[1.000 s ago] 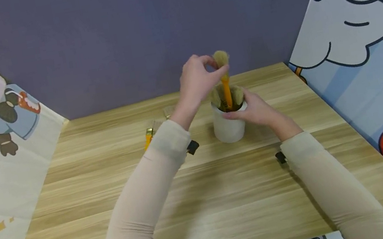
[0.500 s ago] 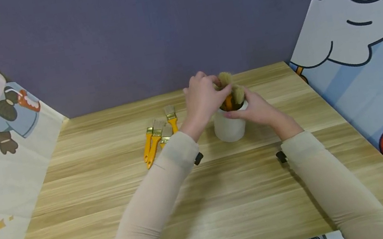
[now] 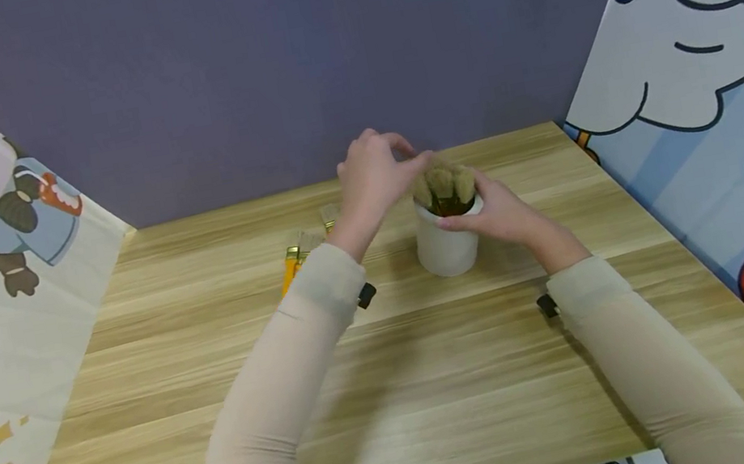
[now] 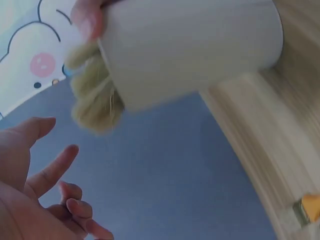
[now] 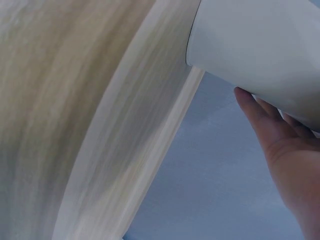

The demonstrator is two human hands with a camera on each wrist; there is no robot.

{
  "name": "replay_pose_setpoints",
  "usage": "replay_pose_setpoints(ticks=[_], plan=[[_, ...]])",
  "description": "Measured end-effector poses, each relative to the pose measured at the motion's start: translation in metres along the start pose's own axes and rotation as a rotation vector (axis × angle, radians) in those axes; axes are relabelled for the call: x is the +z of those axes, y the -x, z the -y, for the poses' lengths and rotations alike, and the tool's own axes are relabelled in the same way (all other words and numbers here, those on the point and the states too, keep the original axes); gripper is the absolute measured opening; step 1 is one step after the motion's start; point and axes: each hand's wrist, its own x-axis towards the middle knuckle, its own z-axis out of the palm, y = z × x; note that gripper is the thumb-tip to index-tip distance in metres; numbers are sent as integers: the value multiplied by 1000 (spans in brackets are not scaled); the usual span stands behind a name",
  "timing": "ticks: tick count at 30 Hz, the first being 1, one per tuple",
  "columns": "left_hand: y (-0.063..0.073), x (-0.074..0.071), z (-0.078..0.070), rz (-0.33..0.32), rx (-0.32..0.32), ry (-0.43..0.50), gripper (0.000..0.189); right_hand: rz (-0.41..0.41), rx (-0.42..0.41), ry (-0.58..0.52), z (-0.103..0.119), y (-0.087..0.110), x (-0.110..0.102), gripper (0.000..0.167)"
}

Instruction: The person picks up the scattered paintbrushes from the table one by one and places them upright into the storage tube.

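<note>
Several brushes (image 3: 441, 183) are standing bristles-up in the white cup (image 3: 447, 246), its long axis upright on the surface (image 3: 443, 392), the right hand (image 3: 503, 212) gripping its rim while the left hand (image 3: 373, 173), its spread fingers (image 4: 55, 168) holding nothing, is hovering just left of the bristles.

cup (image 3: 447, 248) on table (image 3: 459, 398) | brushes (image 3: 441, 183) in cup | loose brushes (image 3: 289, 270) left of cup (partly behind left sleeve (image 3: 281, 395))
</note>
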Motion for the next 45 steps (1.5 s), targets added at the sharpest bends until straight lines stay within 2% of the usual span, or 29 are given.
replay_pose_setpoints(ticks=[3, 6, 12, 17, 19, 25, 31, 34, 37, 41, 45], plan=[[-4, -12, 12, 19, -34, 44, 37, -7, 3, 7, 0, 0, 0, 111], [-9, -26, 30, 40, -79, 87, 35, -12, 4, 16, -1, 0, -1, 110], [-16, -54, 75, 95, -183, 113, 39, -15, -6, 53, -3, 2, -4, 111], [-10, -65, 116, 107, -254, 100, 45, -4, -14, 63, -2, 3, -9, 112], [-6, -66, 133, 114, -285, 97, 45, -1, -19, 58, -2, 3, -10, 111], [4, -54, 179, 208, -389, 123, 42, 15, -8, 37, -2, 2, -9, 116], [14, -36, 217, 235, -421, 75, 36, 9, 1, 51, -2, -2, -6, 115], [18, -28, 227, 251, -432, 46, 29, 10, 16, 63, -1, -4, -5, 116], [22, -23, 231, 269, -446, 27, 26, 17, 32, 61, 0, -4, -5, 118], [26, -19, 235, 289, -457, -5, 29, 21, 37, 50, 1, -4, -5, 118], [28, -20, 241, 316, -472, 13, 35, 21, 22, 43, 2, -5, -5, 115]])
